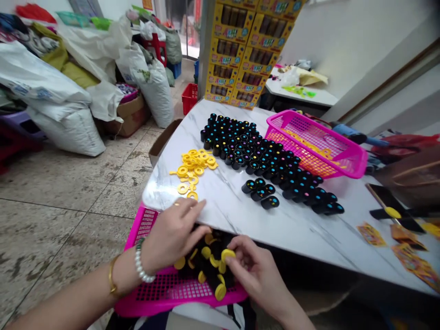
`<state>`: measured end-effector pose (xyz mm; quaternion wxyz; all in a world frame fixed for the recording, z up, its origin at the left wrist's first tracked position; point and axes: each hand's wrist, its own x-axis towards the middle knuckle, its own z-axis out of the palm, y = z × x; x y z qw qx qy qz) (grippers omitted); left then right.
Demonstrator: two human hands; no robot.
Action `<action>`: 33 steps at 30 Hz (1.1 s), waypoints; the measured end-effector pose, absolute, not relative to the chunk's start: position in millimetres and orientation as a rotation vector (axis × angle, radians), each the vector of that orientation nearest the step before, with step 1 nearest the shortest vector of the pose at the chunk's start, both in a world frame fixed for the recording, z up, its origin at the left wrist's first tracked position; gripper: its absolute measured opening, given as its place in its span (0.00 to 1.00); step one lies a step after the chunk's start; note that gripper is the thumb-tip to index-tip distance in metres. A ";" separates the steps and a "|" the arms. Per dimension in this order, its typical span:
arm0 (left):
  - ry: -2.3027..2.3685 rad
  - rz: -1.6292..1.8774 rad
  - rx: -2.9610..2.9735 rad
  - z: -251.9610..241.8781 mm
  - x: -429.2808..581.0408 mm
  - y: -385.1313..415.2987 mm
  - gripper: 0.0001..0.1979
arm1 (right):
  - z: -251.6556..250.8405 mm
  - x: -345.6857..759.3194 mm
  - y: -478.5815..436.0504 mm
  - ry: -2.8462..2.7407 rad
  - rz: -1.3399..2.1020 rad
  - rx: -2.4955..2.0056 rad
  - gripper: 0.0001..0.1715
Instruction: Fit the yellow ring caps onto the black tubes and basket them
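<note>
My left hand [177, 231] reaches over the table's near edge, fingers stretched out beside the yellow rings [197, 160]; nothing shows in its grip, though its fingertips are partly hidden. Those rings, some with a small tab, lie in a loose pile. In my right hand [256, 270], thumb and fingers pinch a yellow round cap [228, 255]; whatever lies behind it is hidden. Below both hands, a pink basket [172, 288] on my lap holds several black tubes with yellow caps [220, 292]. Black cylinders with coloured dots on top [254, 146] stand in a dense group on the table.
A second pink basket [357, 167] with yellow pieces stands at the table's right. Stacked yellow boxes [237, 55] rise at the far end. A phone [388, 201] and wrappers [409, 259] lie at right. White sacks [68, 110] fill the floor at left.
</note>
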<state>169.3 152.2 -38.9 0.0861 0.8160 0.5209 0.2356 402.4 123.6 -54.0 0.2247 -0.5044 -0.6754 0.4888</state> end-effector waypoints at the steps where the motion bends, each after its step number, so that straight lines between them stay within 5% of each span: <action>1: 1.651 0.724 2.446 -42.1 160.7 152.1 0.23 | -57.6 401.7 120.9 -1.893 1.348 -1.391 0.07; 6: 1.617 0.663 2.500 -55.0 148.5 165.3 0.08 | -59.6 400.2 129.5 -1.870 1.332 -1.345 0.12; 10: 1.391 0.715 2.454 -45.1 174.5 166.6 0.09 | -48.5 399.1 145.4 -1.681 1.213 -1.352 0.11; 14: 1.137 0.904 2.029 -25.3 207.1 166.0 0.06 | -38.5 398.9 159.1 -1.382 1.438 -1.260 0.23; 20: 1.115 0.882 1.700 -25.8 239.4 213.2 0.09 | -42.7 412.1 166.2 -1.073 1.498 -1.196 0.14; 25: 1.239 0.916 1.891 -39.6 262.0 269.7 0.25 | -41.8 419.4 160.6 -1.226 1.354 -1.345 0.15; 29: 1.203 0.768 1.951 -40.5 262.3 278.7 0.14 | -40.3 422.4 157.6 -1.270 1.281 -1.414 0.17; 33: 1.213 0.768 2.052 -40.2 238.2 252.9 0.14 | -41.3 431.7 162.7 -1.282 1.145 -1.392 0.14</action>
